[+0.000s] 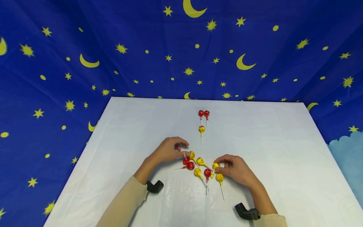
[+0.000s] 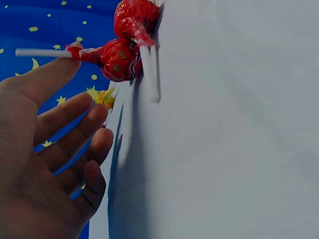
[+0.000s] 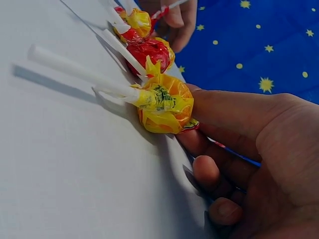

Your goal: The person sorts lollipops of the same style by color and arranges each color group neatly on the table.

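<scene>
My left hand [image 1: 169, 149] is at the left of a loose cluster of wrapped lollipops, its fingers spread apart. Its thumb meets the stick of a red lollipop [image 2: 118, 59], whose stick points up; another red lollipop [image 1: 190, 165] lies beside it. From the right, my right hand [image 1: 237, 169] pinches a yellow lollipop [image 1: 216, 165] between thumb and index finger. Just in front lies a second yellow lollipop [image 3: 169, 107], which hides those fingertips in the right wrist view. Between the hands are a red lollipop [image 1: 207, 173] and several yellow ones, some with crossing sticks.
Farther back on the white table [image 1: 141, 119], two red lollipops [image 1: 201, 113] lie side by side, with one yellow lollipop [image 1: 201, 129] in front of them. A blue curtain [image 1: 158, 37] with yellow stars and moons hangs behind. Black wrist mounts [image 1: 246, 212] sit by both sleeves.
</scene>
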Tool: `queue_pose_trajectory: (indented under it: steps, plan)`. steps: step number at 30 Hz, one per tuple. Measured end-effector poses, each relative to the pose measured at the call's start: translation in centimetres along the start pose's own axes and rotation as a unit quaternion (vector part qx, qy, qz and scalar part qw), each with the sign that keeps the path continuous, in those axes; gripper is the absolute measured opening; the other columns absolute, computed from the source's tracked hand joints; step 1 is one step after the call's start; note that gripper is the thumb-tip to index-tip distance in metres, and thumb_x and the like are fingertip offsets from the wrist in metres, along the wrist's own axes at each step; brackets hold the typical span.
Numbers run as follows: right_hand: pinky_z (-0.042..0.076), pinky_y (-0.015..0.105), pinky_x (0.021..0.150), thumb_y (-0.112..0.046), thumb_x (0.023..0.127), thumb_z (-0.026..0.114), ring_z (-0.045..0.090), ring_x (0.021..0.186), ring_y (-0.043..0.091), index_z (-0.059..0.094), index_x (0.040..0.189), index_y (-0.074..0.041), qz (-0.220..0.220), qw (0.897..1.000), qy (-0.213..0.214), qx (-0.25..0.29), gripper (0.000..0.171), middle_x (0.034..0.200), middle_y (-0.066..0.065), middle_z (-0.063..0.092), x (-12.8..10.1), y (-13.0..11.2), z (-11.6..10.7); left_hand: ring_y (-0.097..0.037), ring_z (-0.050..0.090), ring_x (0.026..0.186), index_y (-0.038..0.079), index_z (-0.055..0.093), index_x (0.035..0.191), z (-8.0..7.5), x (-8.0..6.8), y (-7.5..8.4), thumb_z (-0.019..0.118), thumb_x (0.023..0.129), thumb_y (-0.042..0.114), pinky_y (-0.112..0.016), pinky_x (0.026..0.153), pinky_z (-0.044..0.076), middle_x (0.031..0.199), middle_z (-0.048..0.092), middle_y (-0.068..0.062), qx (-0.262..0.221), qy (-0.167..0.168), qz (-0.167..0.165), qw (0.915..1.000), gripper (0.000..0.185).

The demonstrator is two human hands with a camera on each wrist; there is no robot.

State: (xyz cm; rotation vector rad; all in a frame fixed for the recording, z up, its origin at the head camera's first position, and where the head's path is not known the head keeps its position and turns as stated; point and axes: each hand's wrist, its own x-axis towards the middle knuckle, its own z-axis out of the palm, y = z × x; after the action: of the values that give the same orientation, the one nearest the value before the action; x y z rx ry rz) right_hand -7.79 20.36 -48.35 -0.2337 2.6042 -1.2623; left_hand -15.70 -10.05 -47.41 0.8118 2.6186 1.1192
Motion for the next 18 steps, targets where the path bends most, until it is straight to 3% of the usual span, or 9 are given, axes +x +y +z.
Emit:
queue_pose_trajectory:
  steps: [7,18]
  plan:
    - [0.039,0.030,0.060,-0.033,0.076,0.082,0.050,0.064,0.015,0.073,0.097,-0.026,-0.006,1.000,-0.001,-0.004,0.024,0.071,-0.004,0.056,0.0,0.0,-0.1,-0.010,0.056,0.073,0.016,0.072,0.107,0.2,-1.9,0.4,0.078,0.078,0.046,-0.028,0.069,0.045,0.089,0.065,0.006,0.004,0.004,-0.009,0.9999,0.042]
    - [0.039,0.029,0.060,-0.031,0.076,0.082,0.050,0.065,0.015,0.073,0.097,-0.025,-0.014,1.000,0.003,-0.006,0.024,0.071,-0.005,0.056,0.1,0.0,0.0,-0.008,0.058,0.076,0.020,0.072,0.106,0.3,-3.8,0.8,0.078,0.080,0.039,-0.026,0.069,0.046,0.092,0.065,0.013,0.006,-0.036,0.001,0.9993,0.032]
